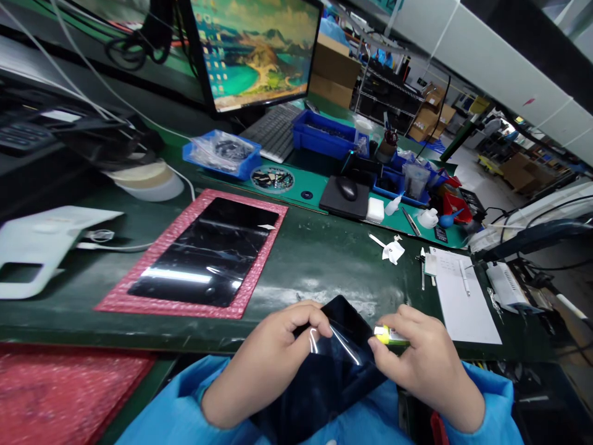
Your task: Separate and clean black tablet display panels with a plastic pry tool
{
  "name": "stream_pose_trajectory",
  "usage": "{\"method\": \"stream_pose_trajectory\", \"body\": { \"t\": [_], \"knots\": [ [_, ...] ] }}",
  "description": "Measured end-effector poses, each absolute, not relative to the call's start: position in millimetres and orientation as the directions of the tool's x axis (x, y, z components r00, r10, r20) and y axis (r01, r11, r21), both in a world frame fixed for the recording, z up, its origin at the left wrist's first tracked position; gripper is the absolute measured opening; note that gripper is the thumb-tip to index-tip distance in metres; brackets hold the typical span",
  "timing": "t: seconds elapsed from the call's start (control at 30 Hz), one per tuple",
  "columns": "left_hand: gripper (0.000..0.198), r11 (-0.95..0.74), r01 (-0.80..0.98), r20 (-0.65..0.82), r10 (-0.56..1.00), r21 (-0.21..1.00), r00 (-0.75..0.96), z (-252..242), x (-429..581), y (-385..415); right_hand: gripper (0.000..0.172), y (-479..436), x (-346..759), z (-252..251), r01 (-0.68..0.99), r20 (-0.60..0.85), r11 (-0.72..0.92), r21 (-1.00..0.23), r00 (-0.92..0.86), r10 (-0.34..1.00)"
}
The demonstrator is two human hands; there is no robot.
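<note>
A glossy black tablet-like panel [319,377] leans toward me at the bench's front edge, its lower part against my blue sleeves and lap. My left hand [282,349] is closed at its left side, thumb and forefinger pinching what looks like clear film over the face. Shiny folds run across the film beside those fingers. At the panel's right edge, my right hand [417,352] grips a small yellow-green tool [383,334] with a white end; its exact kind is unclear. Another black screen panel [208,247] lies on pink bubble wrap [120,296] to the left.
Behind stand a monitor [259,49], a keyboard [273,130], blue parts trays [324,133] and a mouse [346,188]. Right of my hands lie a paper sheet [456,303] with a pen and a crumpled white scrap [393,251]. A white stand [41,238] with a cable sits left.
</note>
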State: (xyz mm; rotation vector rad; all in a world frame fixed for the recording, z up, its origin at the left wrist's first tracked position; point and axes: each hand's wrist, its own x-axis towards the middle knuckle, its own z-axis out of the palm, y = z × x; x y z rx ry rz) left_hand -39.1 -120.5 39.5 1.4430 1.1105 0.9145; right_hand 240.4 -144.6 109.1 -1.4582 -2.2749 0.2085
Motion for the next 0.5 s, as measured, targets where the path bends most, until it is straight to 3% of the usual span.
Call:
{"method": "stream_pose_trajectory", "body": {
  "t": [0.5],
  "knots": [
    [0.021,-0.066,0.203,0.011,0.965,0.977,0.26,42.0,-39.0,-120.8,0.014,-144.9,240.2,112.8,0.855,0.198,0.371,-0.363,-0.318,0.927]
  ]
}}
